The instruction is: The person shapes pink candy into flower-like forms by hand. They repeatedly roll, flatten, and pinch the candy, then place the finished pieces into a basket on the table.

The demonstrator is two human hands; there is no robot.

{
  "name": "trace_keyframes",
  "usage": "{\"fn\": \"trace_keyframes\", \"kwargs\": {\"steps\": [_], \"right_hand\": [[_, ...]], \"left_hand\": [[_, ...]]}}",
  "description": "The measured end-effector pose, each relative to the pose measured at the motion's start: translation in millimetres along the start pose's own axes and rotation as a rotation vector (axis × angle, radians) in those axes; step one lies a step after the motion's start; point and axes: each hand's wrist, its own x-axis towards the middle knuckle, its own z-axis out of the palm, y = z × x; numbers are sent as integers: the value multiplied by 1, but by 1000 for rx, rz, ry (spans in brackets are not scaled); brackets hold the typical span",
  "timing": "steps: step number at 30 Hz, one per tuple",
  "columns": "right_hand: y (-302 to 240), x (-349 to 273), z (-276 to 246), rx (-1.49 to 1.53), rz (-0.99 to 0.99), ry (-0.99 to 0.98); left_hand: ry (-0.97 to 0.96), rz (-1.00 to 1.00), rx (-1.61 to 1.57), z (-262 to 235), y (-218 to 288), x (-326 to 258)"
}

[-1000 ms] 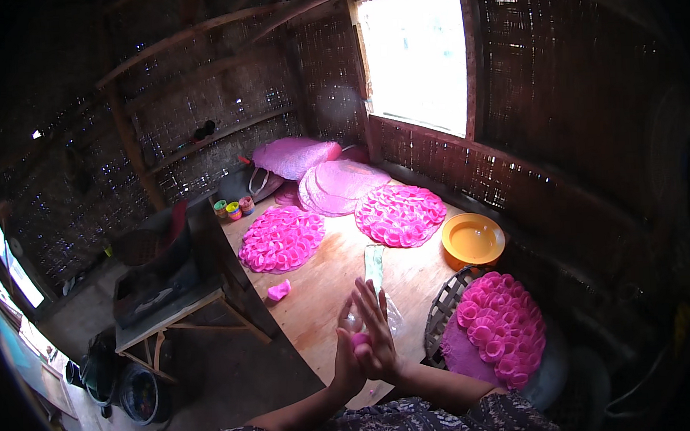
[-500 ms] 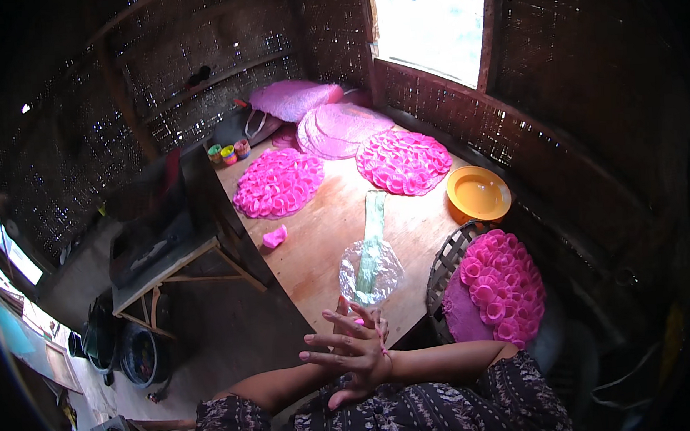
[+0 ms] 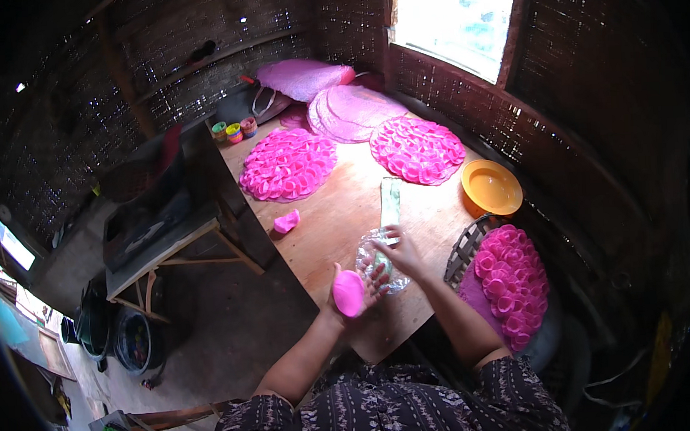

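Note:
On the upturned palm of my left hand rests a thin, smooth pink dough disc, its fingers stretched toward the right. My right hand is above a crinkled clear plastic sheet, fingers apart and nothing seen in them. Beneath the plastic's near part runs a pale green strip lying lengthwise on the table. A lump of the same pink dough sits near the table's left edge.
Two round mats of pink petal-like curls lie farther back, before stacked flat pink rounds. Small colored tubs stand at the far left. An orange basin and a basket with pink curls line the right.
My hands, pressed together before, have come apart. The left has turned palm up with the pink disc showing; the right has moved forward over the plastic sheet. The view has shifted slightly.

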Motion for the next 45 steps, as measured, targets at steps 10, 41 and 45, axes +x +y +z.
{"fn": "trace_keyframes", "kwargs": {"steps": [10, 41, 45], "right_hand": [[-11, 15, 3, -430, -16, 24], [18, -6, -17, -196, 417, -34], [21, -20, 3, -730, 116, -159]], "left_hand": [[-58, 85, -30, -28, 75, -2], [-404, 124, 2471, 17, -5, -48], [-347, 200, 2517, 26, -13, -65]]}}
